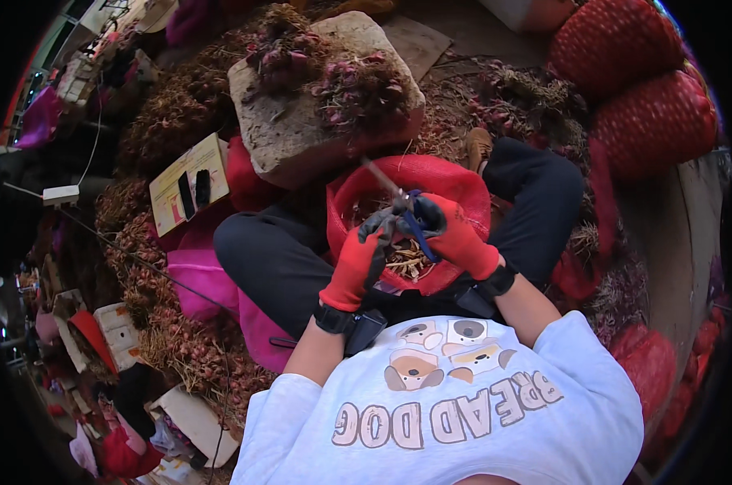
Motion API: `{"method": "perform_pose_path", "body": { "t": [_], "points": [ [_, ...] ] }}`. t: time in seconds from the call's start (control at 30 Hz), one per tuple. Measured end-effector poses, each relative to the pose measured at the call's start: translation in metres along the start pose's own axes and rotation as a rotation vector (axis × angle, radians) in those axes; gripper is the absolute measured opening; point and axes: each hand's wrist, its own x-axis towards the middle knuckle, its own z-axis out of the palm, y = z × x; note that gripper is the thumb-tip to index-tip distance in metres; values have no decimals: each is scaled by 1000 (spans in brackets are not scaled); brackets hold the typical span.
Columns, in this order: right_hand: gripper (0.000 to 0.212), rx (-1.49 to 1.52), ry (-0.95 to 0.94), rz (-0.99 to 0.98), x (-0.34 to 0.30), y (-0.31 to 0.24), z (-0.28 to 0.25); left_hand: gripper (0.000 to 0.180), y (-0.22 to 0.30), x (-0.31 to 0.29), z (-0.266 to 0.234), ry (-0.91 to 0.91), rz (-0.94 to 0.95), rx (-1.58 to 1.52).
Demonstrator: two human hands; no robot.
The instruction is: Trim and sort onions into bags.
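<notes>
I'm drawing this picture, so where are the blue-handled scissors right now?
In the head view, just right of centre, the blue-handled scissors are in the gloved right hand, above the open red bag, beside the left hand.

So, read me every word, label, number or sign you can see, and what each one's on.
Pale blue shirt: big outlined lettering beside cartoon dog faces, upside down here; legible, but I won't copy the wording.
Yellow board: small printing, too small to read.
I can't make out any other lettering.
</notes>
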Motion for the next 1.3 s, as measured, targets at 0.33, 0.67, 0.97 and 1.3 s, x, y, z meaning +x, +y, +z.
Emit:
{"method": "perform_pose_path", "body": {
  "t": [0.33,0.67,0.97,1.3],
  "points": [
    [30,317,111,324,-1,32,-3,36,-4,4,7,77,-111,-2],
    [27,-568,-63,-80,1,37,-2,32,-21,4,-11,11,-39,249],
    [34,-455,90,159,-10,30,-18,40,-20,10,-12,125,22,-264],
    [42,-988,-31,172,-31,20,-26,38,-17,16,-10,153,246,-330]
  ]
}}
